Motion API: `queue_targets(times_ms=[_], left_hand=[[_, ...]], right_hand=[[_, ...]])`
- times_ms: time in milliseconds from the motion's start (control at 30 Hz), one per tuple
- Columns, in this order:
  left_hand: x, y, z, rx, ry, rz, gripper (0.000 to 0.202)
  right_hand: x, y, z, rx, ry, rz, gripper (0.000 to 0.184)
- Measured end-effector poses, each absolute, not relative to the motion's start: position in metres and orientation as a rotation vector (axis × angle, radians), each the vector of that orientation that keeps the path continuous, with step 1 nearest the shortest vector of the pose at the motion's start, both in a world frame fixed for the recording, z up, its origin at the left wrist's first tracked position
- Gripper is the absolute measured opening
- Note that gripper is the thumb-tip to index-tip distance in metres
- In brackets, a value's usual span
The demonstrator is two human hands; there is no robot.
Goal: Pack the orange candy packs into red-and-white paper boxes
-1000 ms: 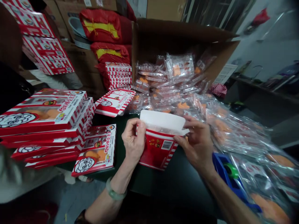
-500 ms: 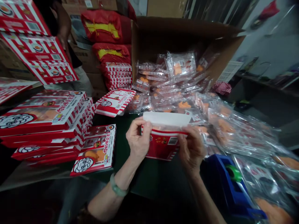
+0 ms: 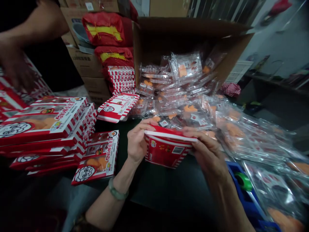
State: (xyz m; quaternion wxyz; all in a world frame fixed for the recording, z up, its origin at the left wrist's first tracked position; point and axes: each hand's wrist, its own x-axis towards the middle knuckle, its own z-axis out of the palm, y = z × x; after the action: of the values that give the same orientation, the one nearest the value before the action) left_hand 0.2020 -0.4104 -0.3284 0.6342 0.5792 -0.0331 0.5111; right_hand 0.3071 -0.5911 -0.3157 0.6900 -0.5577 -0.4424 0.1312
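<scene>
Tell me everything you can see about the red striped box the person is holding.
The red striped box is a printed paperboard carton with red-and-white striped edges, small illustrations and a barcode on its red face. A white-edged red flap lies along its top. It is tilted, pinched between the left hand and right hand, and appears to be held above the dark green table.

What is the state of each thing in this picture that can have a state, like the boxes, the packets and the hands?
left hand, gripping the carton's left end
right hand, gripping the carton's right end
red-and-white carton, held between both hands, top apparently closed
cardboard box, open, flaps up
plastic packets, sealed-looking, heaped loose
finished boxes, stacked
tape dispenser, lying down
</scene>
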Motion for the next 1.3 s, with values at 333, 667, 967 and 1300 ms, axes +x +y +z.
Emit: queue_targets(times_ms=[333, 667, 967, 1300], left_hand=[[0.201, -0.414, -0.31, 1.717, 0.136, 1.109, 0.019], [0.207, -0.415, -0.316, 1.565, 0.07, 1.075, 0.008], [0.196, -0.408, -0.308, 1.793, -0.118, 1.115, 0.014], [0.189, -0.408, -0.314, 2.076, -0.32, 1.56, 0.008]], right_hand=[[0.298, -0.58, -0.297, -1.575, -0.91, -0.007, 0.016], [0.288, -0.584, -0.288, -1.696, -0.994, -0.143, 0.011], [0.28, -0.59, -0.3, -1.709, -1.178, -0.459, 0.017], [0.27, -0.587, -0.316, -1.583, -1.144, -0.581, 0.021]])
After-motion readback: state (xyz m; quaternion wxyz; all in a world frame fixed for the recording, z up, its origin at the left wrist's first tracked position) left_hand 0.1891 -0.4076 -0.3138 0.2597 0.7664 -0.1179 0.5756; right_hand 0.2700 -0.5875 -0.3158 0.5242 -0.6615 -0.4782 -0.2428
